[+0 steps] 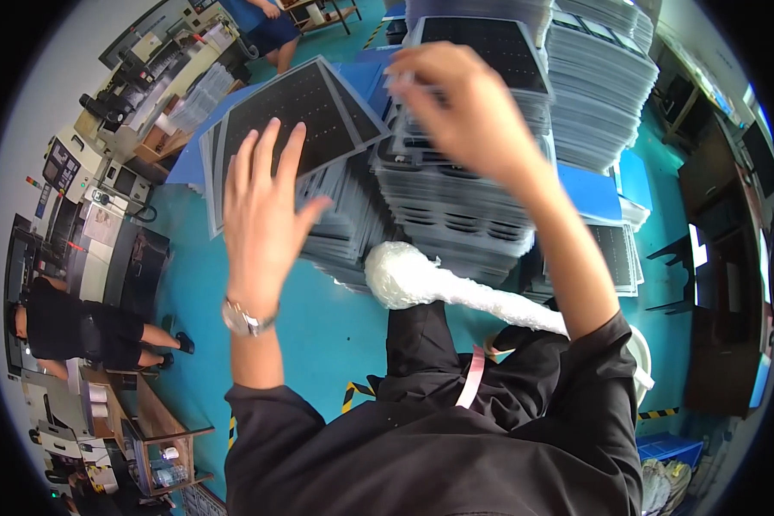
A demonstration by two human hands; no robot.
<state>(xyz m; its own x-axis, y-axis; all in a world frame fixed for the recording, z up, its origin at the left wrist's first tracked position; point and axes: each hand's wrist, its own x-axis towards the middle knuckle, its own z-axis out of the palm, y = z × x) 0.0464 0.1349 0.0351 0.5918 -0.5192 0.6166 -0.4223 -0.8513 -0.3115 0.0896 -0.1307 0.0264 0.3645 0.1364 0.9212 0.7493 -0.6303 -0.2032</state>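
The right hand (460, 103) is blurred; its fingertips are indistinct, and whether they grip anything cannot be determined. The same hand partly covers a dark panel (503, 47) beyond it. Farther beyond, a pale stack (482, 8) is cut off by the upper edge. Below the right hand, the tray stack (456, 202) is smeared; its layers cannot be counted. The left hand (262, 206) conceals part of the dark sheet (318, 95); palm contact cannot be confirmed, and the sheet's pale marks are too small to identify. Beyond the left hand, a person in blue (267, 17) is cut off by the upper edge.
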